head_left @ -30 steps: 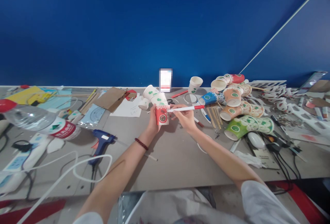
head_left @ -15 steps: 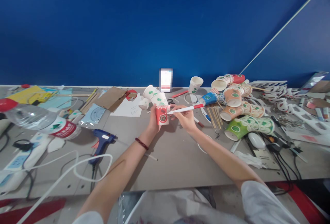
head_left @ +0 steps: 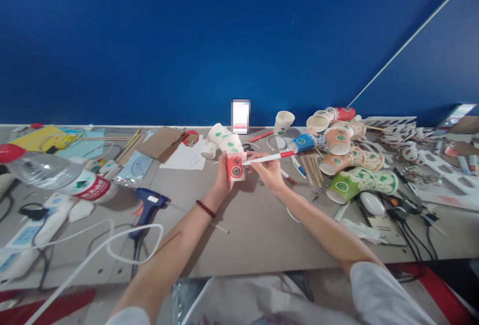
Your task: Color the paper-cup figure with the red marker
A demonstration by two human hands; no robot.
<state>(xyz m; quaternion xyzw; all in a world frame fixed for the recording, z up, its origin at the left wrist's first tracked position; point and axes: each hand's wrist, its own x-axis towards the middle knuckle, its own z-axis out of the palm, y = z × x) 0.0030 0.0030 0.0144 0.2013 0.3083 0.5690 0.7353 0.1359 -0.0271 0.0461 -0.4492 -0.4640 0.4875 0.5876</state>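
My left hand (head_left: 223, 177) is closed around a red paper cup (head_left: 236, 167) with a white scalloped band and a round emblem, held over the table. In my right hand (head_left: 268, 171) a white marker with a red end (head_left: 275, 157) is pinched, its tip pointing left at the cup's side. Whether the tip touches the cup I cannot tell. Just behind the red cup lie white paper cups (head_left: 229, 143) with green leaf prints, partly overlapped by it. A dark bracelet (head_left: 205, 208) circles my left wrist.
Left are a blue glue gun (head_left: 147, 207), a lying water bottle (head_left: 60, 172) and a white power strip (head_left: 41, 230). Right are piled coloured paper cups (head_left: 342, 185), wooden sticks (head_left: 311, 169) and a white mouse (head_left: 372, 204). A phone (head_left: 240, 116) leans on the blue wall.
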